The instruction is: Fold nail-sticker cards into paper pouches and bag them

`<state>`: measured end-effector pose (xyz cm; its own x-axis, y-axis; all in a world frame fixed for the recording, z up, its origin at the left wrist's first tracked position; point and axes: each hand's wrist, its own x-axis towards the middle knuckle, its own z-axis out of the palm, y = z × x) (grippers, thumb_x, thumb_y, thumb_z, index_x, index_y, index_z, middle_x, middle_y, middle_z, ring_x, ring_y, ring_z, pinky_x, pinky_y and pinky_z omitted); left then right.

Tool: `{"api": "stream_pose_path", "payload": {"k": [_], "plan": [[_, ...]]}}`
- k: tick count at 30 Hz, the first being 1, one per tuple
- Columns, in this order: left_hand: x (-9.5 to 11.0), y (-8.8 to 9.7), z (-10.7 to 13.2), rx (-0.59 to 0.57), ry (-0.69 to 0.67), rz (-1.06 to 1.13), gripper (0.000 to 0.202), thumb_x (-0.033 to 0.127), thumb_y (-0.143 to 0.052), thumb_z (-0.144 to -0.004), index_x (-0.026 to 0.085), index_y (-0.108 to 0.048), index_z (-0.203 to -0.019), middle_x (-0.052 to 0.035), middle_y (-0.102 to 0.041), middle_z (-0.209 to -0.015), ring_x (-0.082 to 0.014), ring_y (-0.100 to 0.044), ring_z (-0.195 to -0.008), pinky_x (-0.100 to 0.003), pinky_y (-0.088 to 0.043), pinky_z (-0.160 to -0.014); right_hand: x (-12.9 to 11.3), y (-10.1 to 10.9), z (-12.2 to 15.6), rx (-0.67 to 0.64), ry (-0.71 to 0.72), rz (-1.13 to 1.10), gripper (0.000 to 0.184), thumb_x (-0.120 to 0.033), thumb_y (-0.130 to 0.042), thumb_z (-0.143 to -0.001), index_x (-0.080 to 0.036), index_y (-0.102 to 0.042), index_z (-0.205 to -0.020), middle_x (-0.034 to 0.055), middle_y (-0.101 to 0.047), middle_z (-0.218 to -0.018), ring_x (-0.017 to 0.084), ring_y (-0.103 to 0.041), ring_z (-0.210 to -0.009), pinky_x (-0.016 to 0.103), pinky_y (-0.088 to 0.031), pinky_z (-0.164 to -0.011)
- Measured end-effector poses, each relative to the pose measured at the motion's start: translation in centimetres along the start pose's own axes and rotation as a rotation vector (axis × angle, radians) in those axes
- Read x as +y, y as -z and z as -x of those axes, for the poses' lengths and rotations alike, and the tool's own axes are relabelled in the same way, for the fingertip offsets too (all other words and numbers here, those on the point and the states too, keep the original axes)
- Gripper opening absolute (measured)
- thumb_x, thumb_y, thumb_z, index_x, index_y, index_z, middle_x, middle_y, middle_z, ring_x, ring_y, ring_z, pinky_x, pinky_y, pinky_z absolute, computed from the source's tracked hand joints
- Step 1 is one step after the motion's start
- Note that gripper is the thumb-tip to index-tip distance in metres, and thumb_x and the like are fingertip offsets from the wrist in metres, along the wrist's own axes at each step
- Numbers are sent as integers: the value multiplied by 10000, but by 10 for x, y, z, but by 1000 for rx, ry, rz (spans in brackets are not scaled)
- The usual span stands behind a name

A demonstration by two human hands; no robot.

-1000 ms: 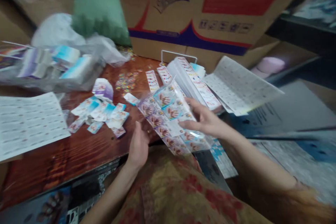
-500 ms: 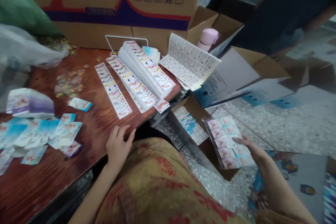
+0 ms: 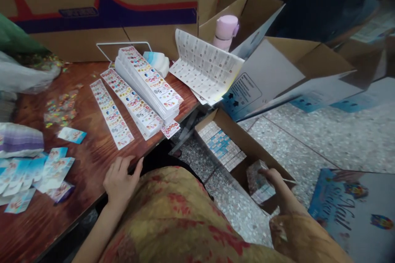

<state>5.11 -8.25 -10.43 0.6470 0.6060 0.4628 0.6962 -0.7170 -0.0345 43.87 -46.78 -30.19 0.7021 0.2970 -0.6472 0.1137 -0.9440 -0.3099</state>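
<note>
1. The wrapped pack [image 3: 260, 183] sits tilted inside one end of the open cardboard box [image 3: 243, 144] on the floor; I cannot tell whether it touches the bottom.
2. My right hand [image 3: 275, 178] is clamped on its upper edge.
3. Rows of white-and-blue packs [image 3: 220, 144] fill the other end.
4. My left hand [image 3: 121, 181] rests, fingers apart, at the edge of the surface [image 3: 84, 185], near printed strips [image 3: 111, 113].

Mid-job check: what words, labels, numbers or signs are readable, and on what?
"Nail Stickers", on the lower-right box.
Five handling symbols, including an umbrella, on the large brown carton; its oval label is blurred.
Two black arrows on the white carton; nearby print too small.
Printed sheet, sticker strips, pack in the right hand: too small or blurred.
No readable numbers.
</note>
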Motion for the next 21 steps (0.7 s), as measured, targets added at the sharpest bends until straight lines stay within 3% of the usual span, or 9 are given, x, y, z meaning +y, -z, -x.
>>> {"api": "stream_pose_path", "payload": {"k": [3, 7, 18, 21], "plan": [[3, -2, -3, 32, -65, -39, 208, 371, -620, -836, 164, -622, -858, -21, -628, -713, -158, -564, -647, -248, -400, -618, 4, -18, -15, -9, -329, 21, 311, -348, -572, -900, -140, -579, -1131, 74, -616, -1099, 182, -622, -927, 380, -535, -791], [5, -4, -7, 64, -119, -49, 190, 346, -642, -822, 162, -610, -852, -17, -630, -698, -156, -578, -648, -236, -412, -610, 5, -46, -27, 42, -516, -22, 360, -373, -564, -901, -146, -559, -1181, 95, -590, -1173, 208, -604, -1001, 415, -517, -842], [2, -10, -6, 134, -200, -163, 223, 336, -709, -759, 160, -606, -848, -20, -652, -684, -163, -598, -620, -237, -418, -556, 1, -102, -29, 276, -605, -125, 375, -373, -544, -912, -170, -535, -1228, 98, -559, -1238, 223, -583, -1050, 437, -502, -877], [3, -10, -7, 119, -200, -172, 218, 333, -708, -760, 160, -607, -847, -20, -649, -679, -164, -602, -615, -237, -431, -558, -5, -120, -37, 284, -594, -127, 378, -354, -549, -911, -177, -523, -1244, 100, -539, -1269, 229, -571, -1077, 451, -494, -892]]}}
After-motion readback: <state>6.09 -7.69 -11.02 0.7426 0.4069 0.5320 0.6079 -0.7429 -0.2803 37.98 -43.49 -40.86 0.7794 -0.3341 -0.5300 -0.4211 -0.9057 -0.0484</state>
